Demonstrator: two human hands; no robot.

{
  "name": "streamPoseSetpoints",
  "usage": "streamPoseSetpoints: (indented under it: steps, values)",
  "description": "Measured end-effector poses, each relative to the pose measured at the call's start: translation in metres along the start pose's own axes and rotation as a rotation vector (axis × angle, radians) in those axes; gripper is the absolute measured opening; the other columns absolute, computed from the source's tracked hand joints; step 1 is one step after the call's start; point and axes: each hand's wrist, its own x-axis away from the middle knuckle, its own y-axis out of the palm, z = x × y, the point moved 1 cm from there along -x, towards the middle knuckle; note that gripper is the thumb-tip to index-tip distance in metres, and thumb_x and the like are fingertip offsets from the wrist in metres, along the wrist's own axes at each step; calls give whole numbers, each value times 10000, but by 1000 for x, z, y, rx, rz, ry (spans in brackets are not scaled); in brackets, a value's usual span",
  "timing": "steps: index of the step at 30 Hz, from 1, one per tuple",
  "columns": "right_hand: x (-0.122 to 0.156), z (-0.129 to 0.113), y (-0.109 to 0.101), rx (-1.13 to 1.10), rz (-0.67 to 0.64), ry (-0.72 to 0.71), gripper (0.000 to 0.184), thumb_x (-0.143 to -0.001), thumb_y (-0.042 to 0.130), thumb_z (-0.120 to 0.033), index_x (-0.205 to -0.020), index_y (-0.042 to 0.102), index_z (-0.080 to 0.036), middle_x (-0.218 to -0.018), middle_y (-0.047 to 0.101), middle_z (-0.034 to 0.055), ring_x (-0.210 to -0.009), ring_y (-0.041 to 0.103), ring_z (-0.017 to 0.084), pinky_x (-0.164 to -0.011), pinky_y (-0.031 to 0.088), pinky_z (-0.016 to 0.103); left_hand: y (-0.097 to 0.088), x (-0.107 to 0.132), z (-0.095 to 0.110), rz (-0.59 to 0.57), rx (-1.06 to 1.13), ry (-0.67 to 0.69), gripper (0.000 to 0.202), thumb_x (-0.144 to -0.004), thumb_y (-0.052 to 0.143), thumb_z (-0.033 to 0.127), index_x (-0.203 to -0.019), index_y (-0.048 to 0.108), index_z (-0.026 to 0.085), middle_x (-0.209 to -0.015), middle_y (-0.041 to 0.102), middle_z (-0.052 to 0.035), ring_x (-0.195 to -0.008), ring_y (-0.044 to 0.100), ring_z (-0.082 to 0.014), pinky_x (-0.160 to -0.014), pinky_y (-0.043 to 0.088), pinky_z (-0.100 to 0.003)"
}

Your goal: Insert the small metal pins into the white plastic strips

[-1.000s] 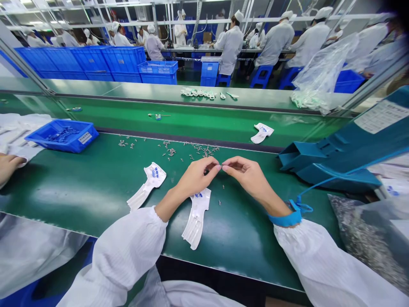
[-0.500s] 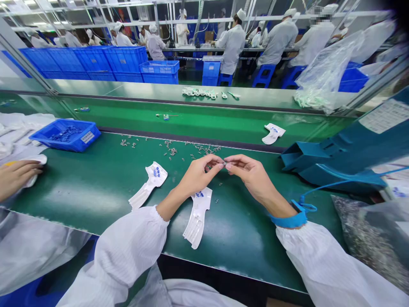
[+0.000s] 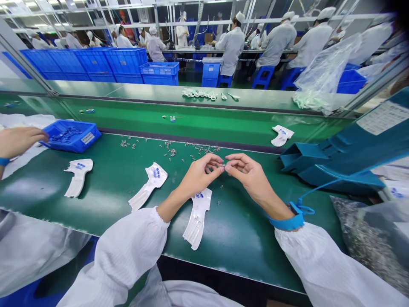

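My left hand (image 3: pixel 202 174) and my right hand (image 3: pixel 251 175) meet above the bench, each with thumb and fingers in a pinch. A tiny silvery metal part (image 3: pixel 224 165) shows between their fingertips; its exact kind is too small to tell. Below my left wrist lies a white plastic handle shell (image 3: pixel 195 219) with blue pieces in its head, partly covered by the hand. Another shell (image 3: pixel 150 183) rests to its left. Loose small metal parts (image 3: pixel 204 149) are scattered just beyond my hands, and a few lie nearer, under the right one.
At left, a co-worker's hand (image 3: pixel 22 140) is at a blue tray (image 3: pixel 76 143) of blue pieces, with a third shell (image 3: pixel 78 177) nearby. The green conveyor (image 3: pixel 217 125) carries a shell (image 3: pixel 282 135). A teal bin (image 3: pixel 332 157) and bag of metal parts (image 3: pixel 373 243) stand right.
The co-worker's hand has left a shell on the bench and moved up to the blue tray. Things on the conveyor have shifted right. My hands stay nearly in place.
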Motion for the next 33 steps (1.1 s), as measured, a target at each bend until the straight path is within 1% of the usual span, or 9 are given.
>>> streamPoseSetpoints:
  steps: [2, 7, 16, 19, 23, 25, 28, 31, 33]
  values:
    - [0, 0, 0, 1, -3, -7, 385, -749, 768, -421, -1031, 592, -228, -766, 663, -10, -735, 650, 176, -734, 545, 332, 0, -1, -1, 4, 35, -5, 191, -869, 663, 306, -1020, 654, 190, -979, 696, -35, -890, 645, -157, -754, 482, -253]
    - [3, 1, 2, 51, 19, -84, 309, -790, 733, -408, -964, 540, -241, -790, 674, -8, -747, 661, 174, -726, 543, 319, 0, -3, -1, 35, 110, -10, 165, -858, 681, 312, -949, 672, 174, -922, 701, -41, -858, 651, -158, -767, 493, -264]
    - [9, -5, 3, 372, 75, -258, 236, -866, 663, -346, -1036, 529, -251, -867, 706, 17, -809, 696, 206, -735, 547, 334, -2, -2, 2, 76, 132, -16, 165, -834, 706, 294, -949, 668, 182, -905, 681, -34, -847, 633, -150, -754, 481, -257]
    - [12, -10, 4, 519, 98, -362, 194, -879, 645, -289, -1037, 540, -248, -891, 698, 24, -771, 684, 197, -714, 550, 331, -2, -1, 3, 81, 146, -31, 159, -834, 696, 282, -955, 663, 184, -893, 679, -30, -833, 632, -146, -749, 475, -258]
    - [13, -11, 5, 726, 115, -576, 146, -898, 607, -211, -1034, 564, -243, -924, 688, 46, -798, 663, 207, -743, 552, 353, 0, -3, 2, 76, 189, -71, 171, -809, 705, 259, -953, 652, 183, -861, 676, -23, -814, 632, -140, -752, 470, -256]
    - [11, -9, 4, 796, 104, -659, 135, -910, 590, -193, -1035, 577, -242, -930, 689, 56, -828, 653, 220, -750, 551, 367, 0, -4, 1, 60, 231, -106, 202, -792, 715, 263, -961, 640, 182, -842, 673, -17, -792, 631, -132, -755, 475, -257]
    - [9, -7, 1, 862, 84, -730, 158, -920, 580, -184, -1067, 594, -242, -929, 701, 63, -860, 642, 237, -754, 548, 386, -2, -4, -2, 3, 308, -187, 269, -774, 716, 288, -1000, 615, 183, -814, 678, -7, -716, 623, -112, -717, 483, -251]
    - [9, -7, -1, 896, 67, -758, 194, -919, 581, -179, -1098, 608, -249, -930, 711, 61, -866, 636, 247, -761, 547, 404, -8, -4, -5, -93, 353, -273, 303, -769, 709, 301, -1031, 620, 177, -801, 694, -19, -645, 611, -94, -651, 476, -235]
    - [9, -9, -2, 882, 64, -739, 197, -917, 580, -177, -1094, 614, -258, -935, 713, 61, -865, 636, 249, -765, 548, 409, -11, -4, -5, -150, 350, -303, 314, -760, 719, 291, -1038, 637, 169, -803, 702, -36, -646, 622, -100, -635, 477, -236]
